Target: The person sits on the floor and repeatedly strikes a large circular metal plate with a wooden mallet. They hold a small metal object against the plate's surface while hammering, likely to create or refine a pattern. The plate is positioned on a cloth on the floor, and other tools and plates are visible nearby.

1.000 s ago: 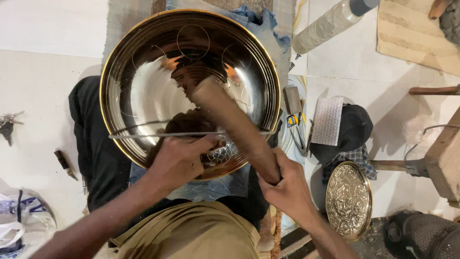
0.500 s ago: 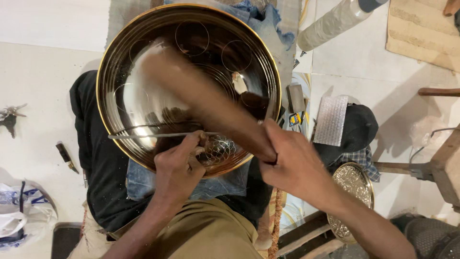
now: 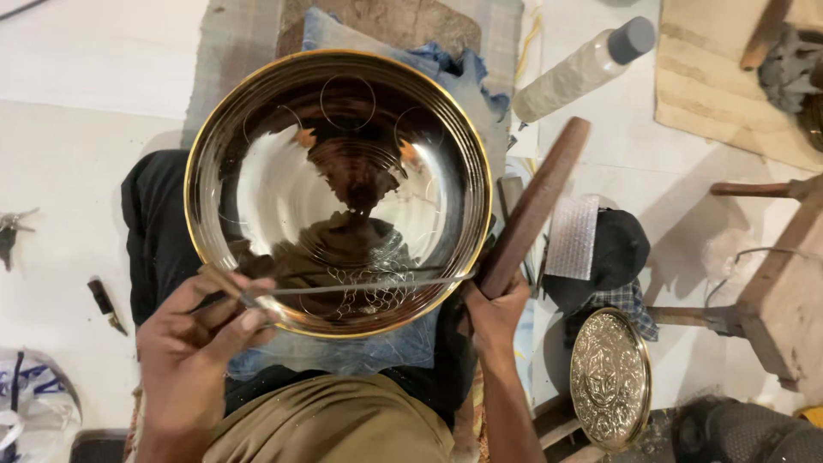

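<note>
Brass bowl (image 3: 257,171) holding engraved lines, left hand (image 3: 193,343) gripping chisel (image 3: 360,286), right hand (image 3: 497,313) gripping mallet (image 3: 536,206)

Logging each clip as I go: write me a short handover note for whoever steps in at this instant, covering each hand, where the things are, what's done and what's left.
Left hand: pinching a thin metal tool, laid across the near inner wall of the brass bowl.
Right hand: gripping the lower end of a wooden mallet, held off to the bowl's right, clear of the tool.
Bowl rests on blue cloth in the person's lap.
Done: fine engraved pattern near the tool; circles are scribed on the far wall.
Left: most of the inner surface is plain.
Nearby: embossed round plate, bottle.
</note>
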A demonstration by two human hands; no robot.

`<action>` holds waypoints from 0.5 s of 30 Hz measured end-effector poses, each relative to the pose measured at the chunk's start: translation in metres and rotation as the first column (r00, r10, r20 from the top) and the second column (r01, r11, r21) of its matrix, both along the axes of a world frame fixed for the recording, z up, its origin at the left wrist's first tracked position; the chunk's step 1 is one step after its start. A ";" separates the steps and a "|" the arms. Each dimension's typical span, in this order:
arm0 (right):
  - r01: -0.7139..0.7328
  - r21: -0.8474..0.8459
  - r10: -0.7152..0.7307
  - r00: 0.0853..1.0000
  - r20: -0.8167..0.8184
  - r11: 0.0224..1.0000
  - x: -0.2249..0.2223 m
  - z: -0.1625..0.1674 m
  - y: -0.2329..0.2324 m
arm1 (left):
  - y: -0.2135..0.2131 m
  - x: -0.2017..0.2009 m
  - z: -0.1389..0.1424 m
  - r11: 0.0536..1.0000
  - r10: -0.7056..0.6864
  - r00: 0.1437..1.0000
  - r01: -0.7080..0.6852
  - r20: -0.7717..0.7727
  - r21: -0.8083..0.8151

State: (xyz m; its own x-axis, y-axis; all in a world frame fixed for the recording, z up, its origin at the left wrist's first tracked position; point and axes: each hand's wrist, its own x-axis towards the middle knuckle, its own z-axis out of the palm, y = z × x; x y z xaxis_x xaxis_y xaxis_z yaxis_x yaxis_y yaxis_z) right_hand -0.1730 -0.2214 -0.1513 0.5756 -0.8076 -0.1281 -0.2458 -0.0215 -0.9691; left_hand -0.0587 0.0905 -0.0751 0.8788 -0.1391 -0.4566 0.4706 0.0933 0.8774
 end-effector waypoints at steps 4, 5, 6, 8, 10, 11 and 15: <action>-0.054 -0.096 0.069 0.985 0.160 0.994 -0.001 -0.011 0.000 | 0.032 0.003 -0.005 0.989 0.146 0.961 -0.151 0.236 0.003; -0.041 -0.087 0.056 0.983 0.177 0.995 -0.001 -0.008 0.002 | 0.041 0.012 -0.011 0.996 0.090 0.971 -0.081 0.221 -0.049; -0.057 -0.063 0.068 0.981 0.184 0.996 -0.002 -0.005 0.004 | 0.051 0.024 -0.020 0.995 0.031 0.978 -0.011 0.205 -0.101; -0.096 -0.021 0.098 0.975 0.201 0.995 -0.001 0.006 0.008 | 0.061 0.034 -0.039 0.979 -0.103 0.977 0.133 0.186 -0.155; -0.088 -0.022 0.091 0.975 0.201 0.996 0.002 0.022 0.013 | 0.069 0.043 -0.050 0.948 -0.251 0.951 0.279 0.182 -0.152; -0.076 -0.019 0.078 0.978 0.194 0.997 0.002 0.030 0.018 | 0.073 0.045 -0.050 0.937 -0.267 0.932 0.310 0.245 -0.159; -0.054 -0.032 0.060 0.973 0.222 0.998 0.010 0.068 0.037 | 0.087 0.054 -0.039 0.885 -0.299 0.860 0.412 0.413 -0.217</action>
